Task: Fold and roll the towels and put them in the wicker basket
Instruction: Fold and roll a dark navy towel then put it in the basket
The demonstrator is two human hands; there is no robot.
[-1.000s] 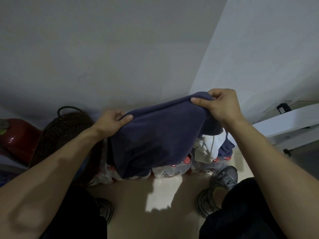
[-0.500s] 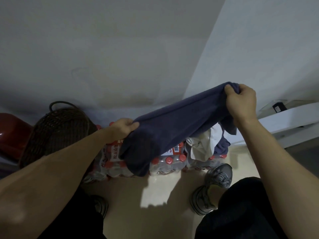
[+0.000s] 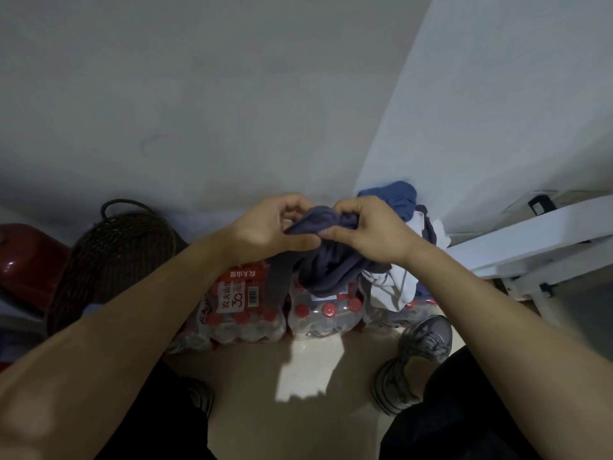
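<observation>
Right now both hands meet at frame centre; left hand (image 3: 265, 227) pinches the dark blue towel (image 3: 326, 260) at its top edge, thumb and fingers curled round the bunched cloth; right hand (image 3: 368, 227) does the same just beside it, grip pinching the same gathered edge, knuckles of the two hands nearly touching; towel hangs crumpled below the hands, a tail draping down over the shrink-wrapped water bottle packs (image 3: 275, 307) at 6 o'clock of the hands; packs sit on the floor (image 3: 308, 370) against the wall, red caps showing, red label with a barcode on the left pack; wicker basket (image 3: 112, 260) at 9 o'clock of the hands, dark brown, loop handle up, well apart from the towel, inside hidden; red object (image 3: 26, 260) at far 9 o'clock, beside the basket, cannot tell what it is; pile of more cloths (image 3: 404, 234), blue and white, at 3 o'clock behind the right hand, resting on the packs; white furniture frame (image 3: 530, 240) at 3 o'clock, far right; grey sneaker (image 3: 414, 360) at 5 o'clock on the floor; bright light patch on the floor at 6 o'clock.
</observation>
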